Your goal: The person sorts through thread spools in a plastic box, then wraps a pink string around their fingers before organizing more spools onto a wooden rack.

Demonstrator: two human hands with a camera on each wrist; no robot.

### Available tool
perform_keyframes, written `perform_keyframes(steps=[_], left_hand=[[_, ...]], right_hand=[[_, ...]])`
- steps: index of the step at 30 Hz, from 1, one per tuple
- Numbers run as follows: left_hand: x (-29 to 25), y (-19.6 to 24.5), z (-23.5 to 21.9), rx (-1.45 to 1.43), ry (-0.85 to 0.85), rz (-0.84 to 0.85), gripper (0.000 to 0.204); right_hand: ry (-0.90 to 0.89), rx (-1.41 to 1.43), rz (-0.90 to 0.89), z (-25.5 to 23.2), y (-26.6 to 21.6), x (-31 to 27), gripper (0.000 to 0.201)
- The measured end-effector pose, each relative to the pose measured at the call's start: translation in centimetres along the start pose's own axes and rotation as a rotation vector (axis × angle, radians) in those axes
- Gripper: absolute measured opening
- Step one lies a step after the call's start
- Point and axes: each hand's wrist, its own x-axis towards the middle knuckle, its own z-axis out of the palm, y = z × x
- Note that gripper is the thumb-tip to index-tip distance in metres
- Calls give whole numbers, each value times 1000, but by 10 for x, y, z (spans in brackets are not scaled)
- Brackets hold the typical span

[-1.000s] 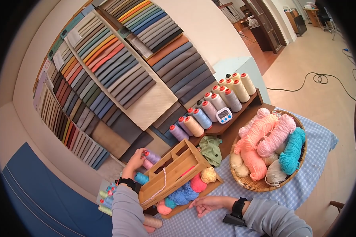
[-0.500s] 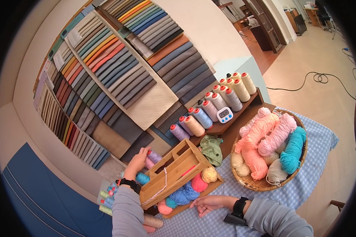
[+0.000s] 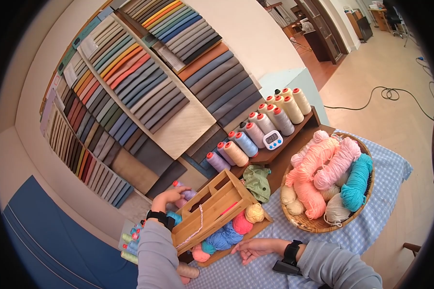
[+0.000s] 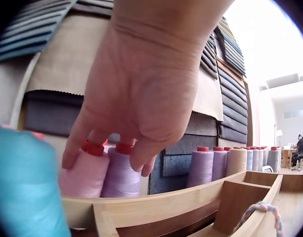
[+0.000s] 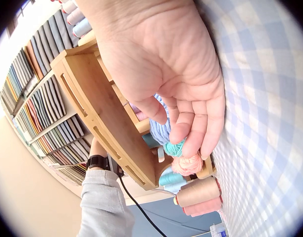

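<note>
My left hand [image 3: 168, 198] reaches behind a slanted wooden organizer box [image 3: 247, 195]. In the left wrist view its fingers and thumb curl down round the red-topped ends of a pink thread spool [image 4: 85, 175] and a lavender thread spool [image 4: 122, 173], both upright side by side. Their lower ends are hidden by the box's rim. My right hand [image 3: 253, 249] rests palm up on the checked cloth [image 5: 260, 123], fingers loosely bent and holding nothing. Close to its fingertips lie a blue yarn bundle [image 3: 222, 238], a teal yarn ball [image 5: 173, 148] and a peach yarn ball [image 5: 187, 165].
A wicker basket [image 3: 318, 228] of yarn skeins stands at the right. Rows of thread spools [image 3: 284, 123] and a small timer [image 3: 273, 140] occupy a wooden shelf behind. Green cloth [image 3: 257, 183] lies beside the box. Fabric swatches [image 3: 144, 86] cover the wall.
My left hand has shifted slightly to the right and come lower over the pink and lavender thread spools, covering more of them. My right hand stays in place.
</note>
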Motion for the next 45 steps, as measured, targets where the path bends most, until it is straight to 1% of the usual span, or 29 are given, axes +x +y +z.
perform_keyframes(steps=[2, 3, 5, 6, 8, 9, 10, 12, 14, 15, 17, 18, 19, 21, 23, 25, 26, 27, 29, 30, 34, 37, 41, 43, 44, 45], left_hand=[[-4, 14, 1, -31, -69, -68, 45], [-1, 11, 2, -30, -70, -67, 45], [7, 6, 4, 68, 18, -5, 42], [8, 3, 6, 68, 17, -3, 42], [11, -2, 8, 92, 102, 9, 37], [13, -6, 10, 94, 101, 10, 37], [15, -9, 12, 50, 127, 26, 37], [13, 4, 11, 8, 152, 41, 36], [14, 25, 6, 72, 204, 94, 34], [16, 34, 3, 73, 203, 94, 34], [21, 52, -4, 63, 231, 188, 34], [23, 63, -6, 102, 251, 234, 35], [25, 74, -8, 103, 250, 234, 35], [31, 94, -10, -95, 195, 118, 35], [40, 115, -11, -95, 181, 144, 32], [43, 138, -10, -139, 170, 25, 29], [51, 137, -9, -69, 196, 133, 27], [59, 135, -8, -69, 193, 137, 27], [73, 138, -5, -17, 257, 308, 26], [78, 142, -4, -11, 262, 283, 27], [97, 158, 2, 12, 269, 286, 28], [107, 160, 3, 138, 256, 263, 30], [116, 164, 3, 171, 260, 229, 30], [114, 170, 2, 206, 192, 137, 29], [114, 169, 3, 206, 192, 136, 29], [114, 167, 4, 245, 182, 100, 29]], right_hand=[[2, 1, 1, 1, 0, 0, 30], [5, 3, 2, 1, 0, 0, 30], [10, 6, 0, 1, 1, -1, 30], [14, -4, -2, 1, 0, -1, 30], [18, -14, -8, 2, 0, -1, 30], [19, -17, -3, 2, 0, 0, 30], [19, -19, 2, 2, -1, 0, 30], [21, -23, 2, 2, -1, 0, 30], [22, -27, 3, 2, -1, -1, 30], [22, -25, 3, 2, 0, -1, 30], [20, -21, 1, 2, 0, 0, 30], [17, -20, 0, 2, 0, 0, 30], [15, -19, -1, 2, 0, 0, 30], [13, -13, 0, 1, 0, 0, 29], [15, -7, 0, 1, 0, 0, 29], [21, -9, 6, 1, 1, 1, 29], [25, -8, 3, 2, 0, 1, 29], [32, -7, 3, 3, -1, 0, 29], [40, -4, 3, 4, 0, -1, 29], [30, -4, 0, 3, 0, 0, 29], [20, -7, -2, 3, 0, 0, 29], [17, -3, -7, 2, 1, 0, 28], [13, -6, -2, 4, 0, 0, 29], [24, -2, 1, 6, -2, -2, 29], [24, -2, 1, 6, -2, -2, 29], [25, -4, 2, 6, -2, -2, 29]])
